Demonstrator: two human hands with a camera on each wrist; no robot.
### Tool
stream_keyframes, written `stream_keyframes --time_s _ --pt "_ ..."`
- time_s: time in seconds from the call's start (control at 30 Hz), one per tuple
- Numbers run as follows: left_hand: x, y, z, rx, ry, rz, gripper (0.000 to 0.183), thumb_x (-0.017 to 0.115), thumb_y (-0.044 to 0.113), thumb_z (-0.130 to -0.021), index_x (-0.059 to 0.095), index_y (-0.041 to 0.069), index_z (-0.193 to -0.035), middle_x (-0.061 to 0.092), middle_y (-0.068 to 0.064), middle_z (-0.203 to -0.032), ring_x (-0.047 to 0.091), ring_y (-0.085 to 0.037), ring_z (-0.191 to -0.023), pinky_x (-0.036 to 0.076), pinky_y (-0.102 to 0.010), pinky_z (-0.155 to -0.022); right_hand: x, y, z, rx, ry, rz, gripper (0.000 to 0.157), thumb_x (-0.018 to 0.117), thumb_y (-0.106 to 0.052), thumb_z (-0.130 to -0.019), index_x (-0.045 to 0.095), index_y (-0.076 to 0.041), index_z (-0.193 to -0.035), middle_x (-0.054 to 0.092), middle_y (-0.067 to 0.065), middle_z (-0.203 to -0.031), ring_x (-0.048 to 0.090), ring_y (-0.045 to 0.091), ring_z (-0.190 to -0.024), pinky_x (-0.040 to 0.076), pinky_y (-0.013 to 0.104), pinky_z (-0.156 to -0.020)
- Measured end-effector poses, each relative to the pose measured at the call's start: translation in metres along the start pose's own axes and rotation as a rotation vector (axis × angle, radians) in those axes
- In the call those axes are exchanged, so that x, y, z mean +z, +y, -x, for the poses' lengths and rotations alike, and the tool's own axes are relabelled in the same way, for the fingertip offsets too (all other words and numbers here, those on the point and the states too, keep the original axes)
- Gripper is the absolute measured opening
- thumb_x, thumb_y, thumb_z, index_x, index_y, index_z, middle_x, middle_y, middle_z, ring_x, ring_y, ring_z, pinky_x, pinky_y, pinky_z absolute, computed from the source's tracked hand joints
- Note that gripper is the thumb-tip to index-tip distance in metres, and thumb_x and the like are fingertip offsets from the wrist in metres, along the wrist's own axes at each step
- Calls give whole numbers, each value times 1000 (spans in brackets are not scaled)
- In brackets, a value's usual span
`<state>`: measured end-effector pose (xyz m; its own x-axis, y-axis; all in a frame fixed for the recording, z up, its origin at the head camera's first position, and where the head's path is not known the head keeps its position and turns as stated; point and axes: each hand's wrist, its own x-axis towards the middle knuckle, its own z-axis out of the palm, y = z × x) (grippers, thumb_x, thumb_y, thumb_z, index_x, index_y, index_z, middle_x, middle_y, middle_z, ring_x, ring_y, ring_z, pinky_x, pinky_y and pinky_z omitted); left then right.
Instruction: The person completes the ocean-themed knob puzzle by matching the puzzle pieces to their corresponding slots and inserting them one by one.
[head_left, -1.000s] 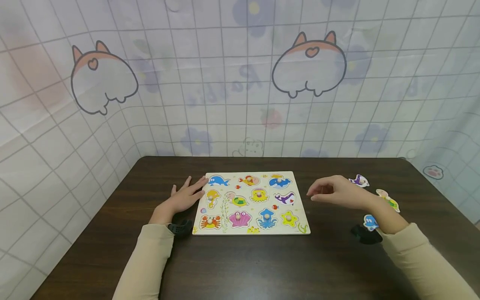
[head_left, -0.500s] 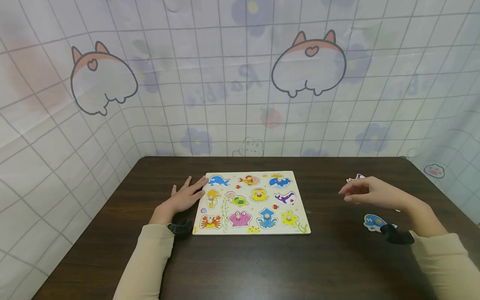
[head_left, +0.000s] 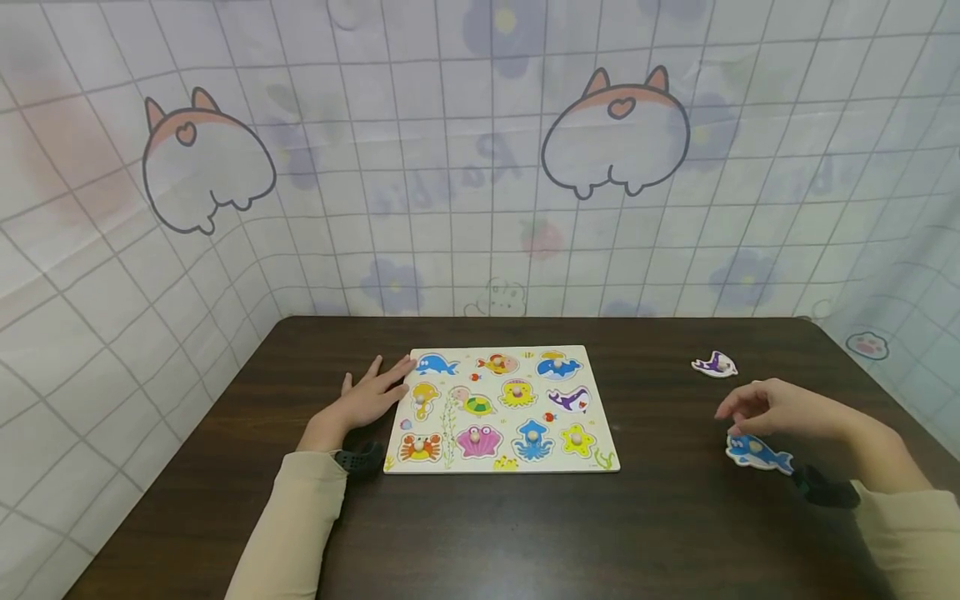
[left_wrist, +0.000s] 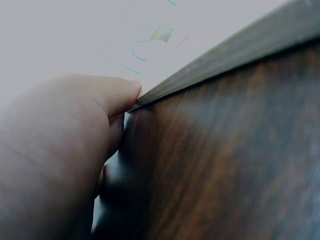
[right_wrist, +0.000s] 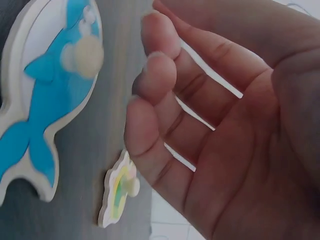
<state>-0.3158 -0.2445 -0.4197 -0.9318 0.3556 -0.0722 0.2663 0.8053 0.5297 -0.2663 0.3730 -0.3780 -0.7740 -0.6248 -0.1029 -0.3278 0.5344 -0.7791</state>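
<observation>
A wooden peg puzzle board (head_left: 450, 461) with sea animals lies on the table. Against its left edge rests my left hand (head_left: 363, 402), fingers spread; in the left wrist view the thumb (left_wrist: 120, 95) touches the board's side. My right hand (head_left: 795, 410) hovers by a blue dolphin-like puzzle piece (head_left: 759, 454), its fingers loosely bent. In the right wrist view, the blue piece (right_wrist: 37, 102) with its round knob sits apart from the fingers (right_wrist: 142, 122), and nothing is held. A yellow-green piece (right_wrist: 117, 192) shows there too; the hand hides it in the head view.
Behind the right hand lies a purple-and-white whale piece (head_left: 715, 364). The dark wooden table (head_left: 517, 533) runs back to a patterned cloth (head_left: 480, 225) hanging behind it. Watch-like bands circle both wrists.
My right hand has moved right from near the board to the blue piece. The purple piece, partly covered half a second ago, now shows fully. My left hand stays still.
</observation>
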Motion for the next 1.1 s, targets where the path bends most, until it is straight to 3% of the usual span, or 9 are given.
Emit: stream_keyframes --time_s 0.2,0.53,0.73,1.0,1.1 --pt "1 -3 -2 -1 -7 -5 60 41 38 -112 24 17 -165 14 -9 -170 -8 -42 -155 -15 -74 -111 1 8 5 53 -59 -45 16 67 3 -95 64 15 -106 53 -9 -77 49 5 -66 43 24 -57" --pt "1 -3 -2 -1 -5 14 61 41 39 -112 24 16 -165 13 -10 -171 -9 -42 -155 -16 -74 -111 -2 15 14 27 -45 33 8 70 2 -93 67 7 -99 55 -10 -78 52 5 -68 43 24 -58" --pt "0 -3 -2 -11 1 -3 61 41 40 -112 24 17 -165 14 -9 -171 -8 -42 -155 -15 -74 -111 -3 18 18 18 -66 19 11 70 6 -91 62 11 -96 55 -12 -78 51 3 -69 42 24 -56" --pt "0 -3 -1 -7 -9 6 61 41 39 -112 23 17 -165 13 -9 -171 -9 -41 -155 -16 -73 -111 -3 9 22 183 -7 96 10 74 -2 -92 71 6 -97 61 -3 -82 53 5 -72 48 23 -64" --pt "0 -3 -1 -6 -12 7 61 41 38 -112 23 17 -166 12 -9 -171 -10 -41 -155 -16 -73 -111 -2 7 23 208 17 120 10 75 -5 -92 73 4 -96 64 0 -83 54 6 -71 50 24 -65"
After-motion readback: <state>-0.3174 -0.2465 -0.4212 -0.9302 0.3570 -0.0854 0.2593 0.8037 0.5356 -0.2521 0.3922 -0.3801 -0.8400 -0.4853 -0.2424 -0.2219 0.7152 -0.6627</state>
